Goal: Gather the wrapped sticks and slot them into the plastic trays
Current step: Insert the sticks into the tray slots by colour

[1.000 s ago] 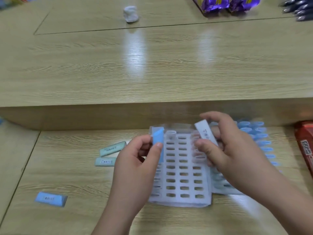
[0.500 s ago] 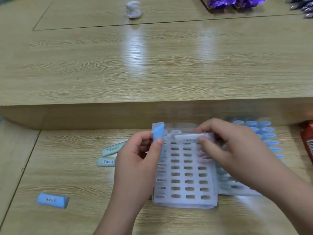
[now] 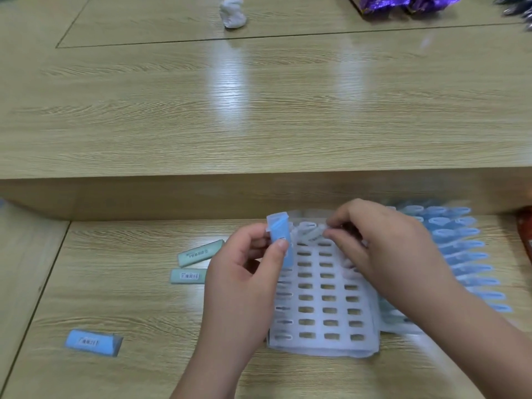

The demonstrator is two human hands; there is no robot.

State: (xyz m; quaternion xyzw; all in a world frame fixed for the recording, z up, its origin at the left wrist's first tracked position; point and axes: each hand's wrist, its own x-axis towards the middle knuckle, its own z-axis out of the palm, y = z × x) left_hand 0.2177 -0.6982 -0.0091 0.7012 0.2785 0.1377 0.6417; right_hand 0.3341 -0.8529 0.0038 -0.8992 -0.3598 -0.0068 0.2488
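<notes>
A white plastic tray with rows of empty slots lies on the lower table. My left hand pinches a blue wrapped stick upright at the tray's far left corner. My right hand pinches a pale wrapped stick, tilted low over the tray's top row. To the right, partly under my right arm, a second tray holds several blue sticks. Two green sticks and one blue stick lie loose on the table to the left.
A raised wooden table step runs just behind the trays. On the upper table sit a white crumpled lump and purple packets. A red box edge shows at the far right.
My right hand has tipped its pale stick from upright down to a low slant over the tray's top row. My left hand keeps the blue stick nearly still.
</notes>
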